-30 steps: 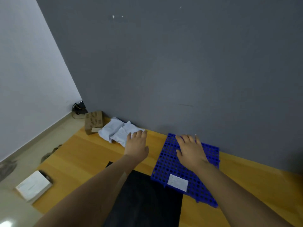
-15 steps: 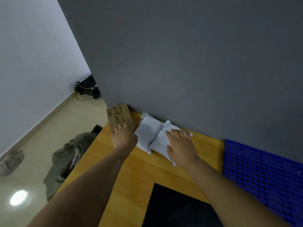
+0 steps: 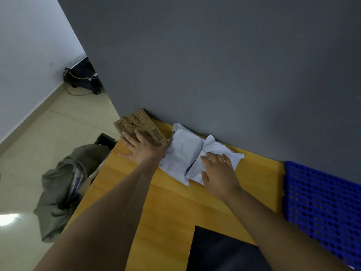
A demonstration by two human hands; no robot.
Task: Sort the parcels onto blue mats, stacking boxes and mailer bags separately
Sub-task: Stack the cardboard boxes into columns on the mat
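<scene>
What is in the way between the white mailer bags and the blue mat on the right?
Nothing visible. Between the mailer bags and the blue mat lies only bare wooden table. The black mat sits nearer the person, off that path. The right hand rests on one bag.

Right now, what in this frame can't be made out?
Head view only:
Cardboard box: print partly covered by the left hand.
Blue mat: cut off by the right and bottom edges.
Black sheet: cut off by the bottom edge.
Grey-green bag on the floor: folds hide its contents.
</scene>
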